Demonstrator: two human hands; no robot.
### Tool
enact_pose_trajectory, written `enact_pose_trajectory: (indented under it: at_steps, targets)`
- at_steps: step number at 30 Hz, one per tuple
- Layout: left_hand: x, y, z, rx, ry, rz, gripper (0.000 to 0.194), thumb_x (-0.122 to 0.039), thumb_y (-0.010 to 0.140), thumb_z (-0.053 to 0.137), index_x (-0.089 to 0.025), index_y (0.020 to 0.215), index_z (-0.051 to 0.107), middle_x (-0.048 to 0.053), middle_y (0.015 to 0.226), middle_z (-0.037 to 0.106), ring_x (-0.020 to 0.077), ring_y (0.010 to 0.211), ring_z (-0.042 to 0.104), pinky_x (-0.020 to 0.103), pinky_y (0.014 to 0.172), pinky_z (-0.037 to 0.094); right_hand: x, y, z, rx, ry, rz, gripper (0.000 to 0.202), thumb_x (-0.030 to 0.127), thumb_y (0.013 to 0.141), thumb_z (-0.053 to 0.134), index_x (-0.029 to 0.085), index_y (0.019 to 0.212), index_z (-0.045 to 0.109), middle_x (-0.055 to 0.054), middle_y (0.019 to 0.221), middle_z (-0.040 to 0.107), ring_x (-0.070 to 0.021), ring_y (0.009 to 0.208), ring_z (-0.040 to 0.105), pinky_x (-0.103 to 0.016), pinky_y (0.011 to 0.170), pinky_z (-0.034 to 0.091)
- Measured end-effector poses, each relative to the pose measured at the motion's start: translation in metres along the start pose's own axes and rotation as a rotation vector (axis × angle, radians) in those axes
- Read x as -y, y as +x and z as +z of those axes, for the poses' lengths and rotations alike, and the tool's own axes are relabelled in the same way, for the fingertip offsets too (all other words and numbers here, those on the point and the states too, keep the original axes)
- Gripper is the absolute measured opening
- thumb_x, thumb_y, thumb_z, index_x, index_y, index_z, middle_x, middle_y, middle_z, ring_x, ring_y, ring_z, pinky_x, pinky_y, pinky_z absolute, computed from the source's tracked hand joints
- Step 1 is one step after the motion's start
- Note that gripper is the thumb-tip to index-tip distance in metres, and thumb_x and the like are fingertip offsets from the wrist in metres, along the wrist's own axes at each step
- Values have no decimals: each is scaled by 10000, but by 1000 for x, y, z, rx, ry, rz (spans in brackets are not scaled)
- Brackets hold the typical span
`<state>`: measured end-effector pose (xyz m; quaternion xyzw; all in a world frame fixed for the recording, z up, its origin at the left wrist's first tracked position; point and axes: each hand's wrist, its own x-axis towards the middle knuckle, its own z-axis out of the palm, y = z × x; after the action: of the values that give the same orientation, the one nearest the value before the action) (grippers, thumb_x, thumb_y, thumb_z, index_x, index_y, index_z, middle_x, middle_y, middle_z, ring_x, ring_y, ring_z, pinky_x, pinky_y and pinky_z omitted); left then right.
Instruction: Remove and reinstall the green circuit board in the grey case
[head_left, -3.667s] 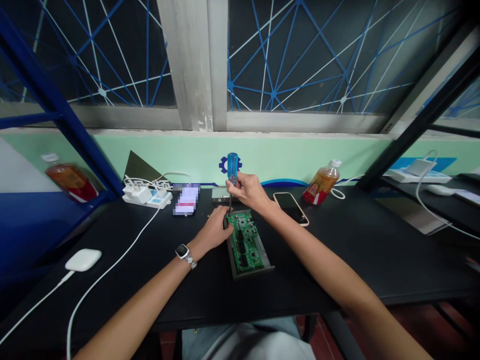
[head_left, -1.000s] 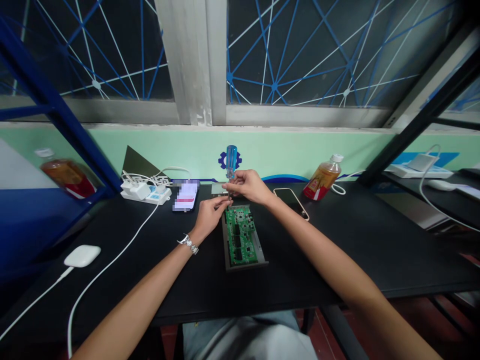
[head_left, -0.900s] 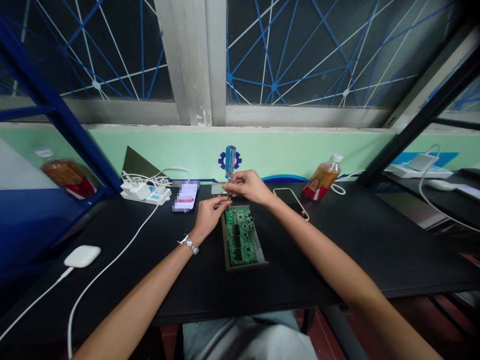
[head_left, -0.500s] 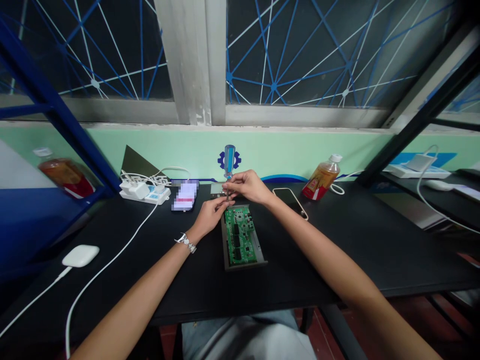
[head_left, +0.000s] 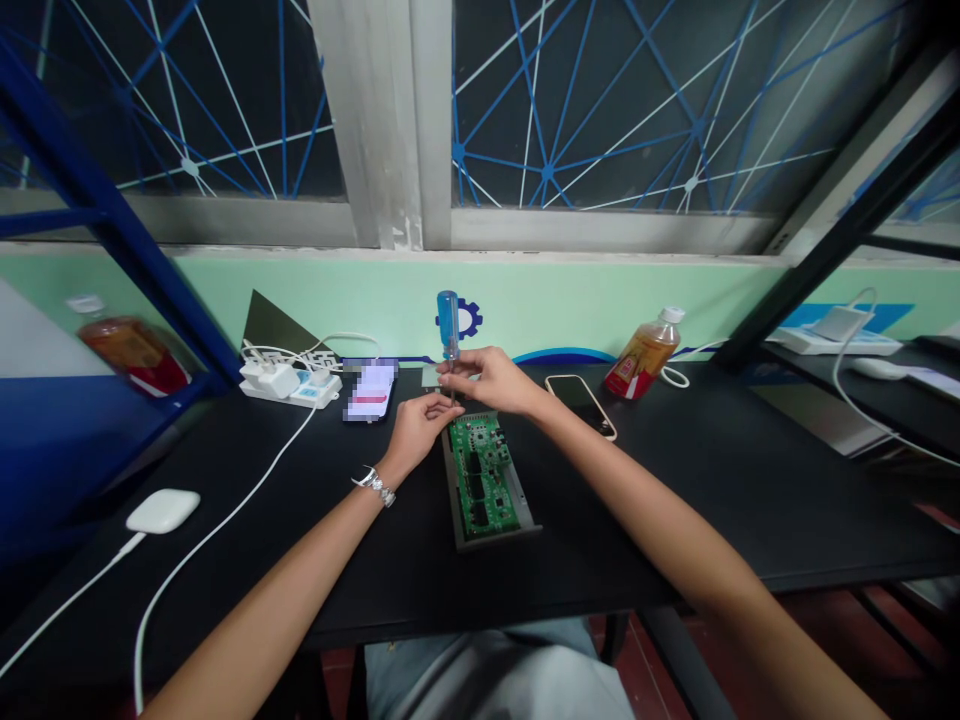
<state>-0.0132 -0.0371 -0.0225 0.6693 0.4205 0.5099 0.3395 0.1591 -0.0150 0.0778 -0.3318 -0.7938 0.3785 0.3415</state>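
A screwdriver (head_left: 448, 318) with a clear blue handle stands nearly upright, leaning slightly left. My right hand (head_left: 495, 380) is closed on its shaft just below the handle. Beside the lower end of the shaft, my left hand (head_left: 418, 425) is closed in a pinch; what lies between the fingertips is too small to make out. Both hands meet at the far left corner of a green circuit board (head_left: 487, 475), which lies in an open metal tray (head_left: 499, 540). The fingers hide the screwdriver's tip.
On the black table (head_left: 300, 560) a lit phone (head_left: 373, 390) lies left of the hands, a dark phone (head_left: 577, 405) right. Behind stand a power strip (head_left: 307, 388) with cables and a drink bottle (head_left: 643, 355). A white earbud case (head_left: 163, 511) sits front left.
The screwdriver's handle has tipped to the left. The board's tray has shifted slightly, its near end swinging right and toward me. Both hands stay at the same corner.
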Motion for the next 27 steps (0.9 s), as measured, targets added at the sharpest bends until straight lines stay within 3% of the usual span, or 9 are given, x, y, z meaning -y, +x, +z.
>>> enact_pose_trajectory:
  at_steps: [4,9,13,17,20,24,27]
  targets:
    - [2,0,2,-36,9,-2,300,-458,783,769,-169,802,693,55,804,749,219,765,717,330,719,578,-2,0,2,-97,-44,-23,215,352,798,726,159,785,633,-25,709,675,-146,654,643,-279,619,513]
    - [-2,2,2,-30,9,4,324,-462,782,771,-169,883,676,65,856,752,231,827,730,360,796,590,-4,1,0,-16,70,21,199,348,820,698,159,796,641,-22,693,667,-130,606,625,-262,572,498]
    - [-7,4,-2,64,-50,61,354,-423,866,698,-165,1106,667,113,1130,743,253,1071,706,406,1002,534,-3,0,-1,21,91,22,164,315,848,661,151,844,664,-46,757,712,-150,683,672,-282,640,533]
    - [-10,4,-6,184,-148,28,410,-403,930,625,-137,1241,637,140,1214,721,259,1136,688,415,1044,513,-1,-1,-4,26,46,0,193,325,878,623,143,877,686,-62,826,731,-149,717,675,-276,641,531]
    - [-11,3,-7,207,-163,-5,399,-411,939,613,-127,1214,670,144,1208,726,269,1115,699,426,1033,521,2,-3,-8,50,0,-17,208,313,883,616,137,934,714,-87,955,743,-167,829,686,-257,642,526]
    - [-9,2,-6,146,-150,-14,345,-408,898,669,-127,1092,720,138,1137,753,274,1028,730,420,970,555,3,-4,-7,91,-9,21,256,307,901,585,128,1044,698,-91,995,738,-145,739,665,-250,587,508]
    - [-4,3,-4,84,-141,-5,287,-401,855,719,-138,968,730,114,1001,779,261,952,743,393,909,575,2,-4,-3,-5,-121,-9,228,308,868,634,141,1013,693,-72,932,730,-147,727,653,-268,629,502]
